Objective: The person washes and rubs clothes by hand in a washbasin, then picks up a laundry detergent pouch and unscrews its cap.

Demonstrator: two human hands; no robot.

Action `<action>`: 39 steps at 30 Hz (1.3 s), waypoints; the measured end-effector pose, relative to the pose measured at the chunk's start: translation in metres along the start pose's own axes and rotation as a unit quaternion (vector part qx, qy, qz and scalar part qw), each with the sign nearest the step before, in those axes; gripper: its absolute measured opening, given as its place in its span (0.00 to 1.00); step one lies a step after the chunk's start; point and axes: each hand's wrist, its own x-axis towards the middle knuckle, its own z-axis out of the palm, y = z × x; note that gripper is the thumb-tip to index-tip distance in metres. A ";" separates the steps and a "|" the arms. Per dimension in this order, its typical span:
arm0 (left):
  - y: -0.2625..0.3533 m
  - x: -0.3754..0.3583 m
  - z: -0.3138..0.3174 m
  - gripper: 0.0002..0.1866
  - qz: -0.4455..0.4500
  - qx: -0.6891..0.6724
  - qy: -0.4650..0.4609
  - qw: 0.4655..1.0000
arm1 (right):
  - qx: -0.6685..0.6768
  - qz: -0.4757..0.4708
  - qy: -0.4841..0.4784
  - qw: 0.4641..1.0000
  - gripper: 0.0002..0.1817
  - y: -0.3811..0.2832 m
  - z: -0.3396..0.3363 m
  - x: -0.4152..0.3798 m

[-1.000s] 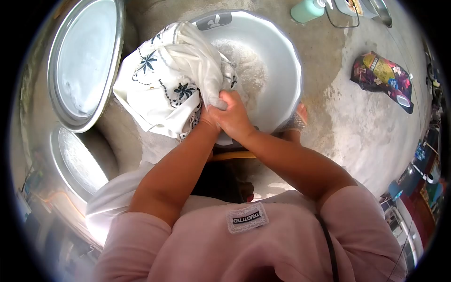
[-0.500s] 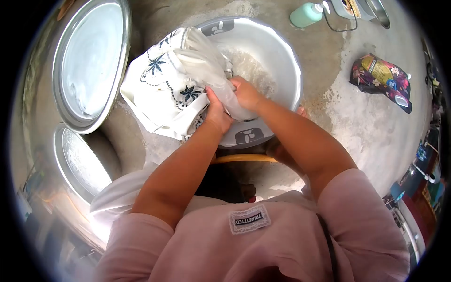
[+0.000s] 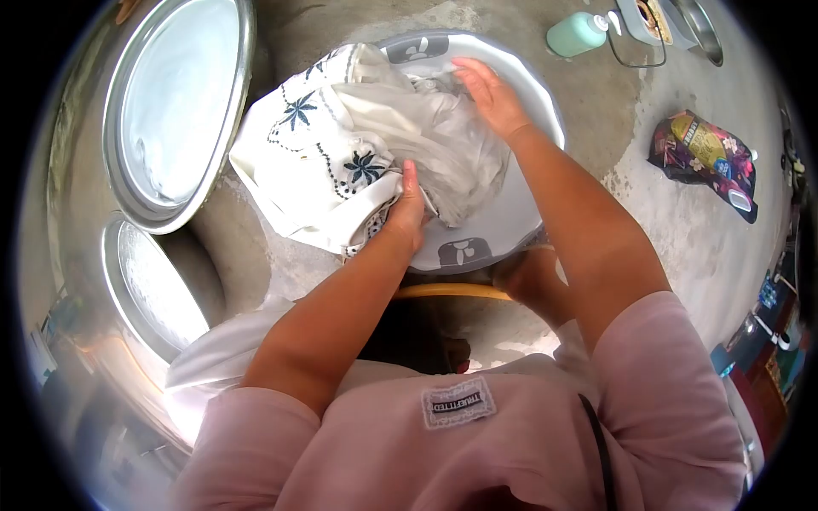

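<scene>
Hand-wash scrub stage, by appearance. White cloth with dark-blue floral embroidery (image 3: 341,153) draped over rim of round grey plastic basin (image 3: 537,94) on concrete floor. Left hand (image 3: 407,217) clenched on bunched fabric; right hand (image 3: 487,94) spread flat, pressing wet folds. Next stroke calls for firm left anchor.

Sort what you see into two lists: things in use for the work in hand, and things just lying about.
In use:
left hand, gripping the cloth
right hand, pressing on the cloth
white embroidered cloth
white basin

Lying about:
two metal basins
green pump bottle
colourful pouch
</scene>
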 end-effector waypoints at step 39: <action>0.007 -0.005 -0.001 0.49 -0.002 0.037 0.023 0.999 | -0.502 -0.112 -0.001 0.858 0.21 0.020 0.034 -0.047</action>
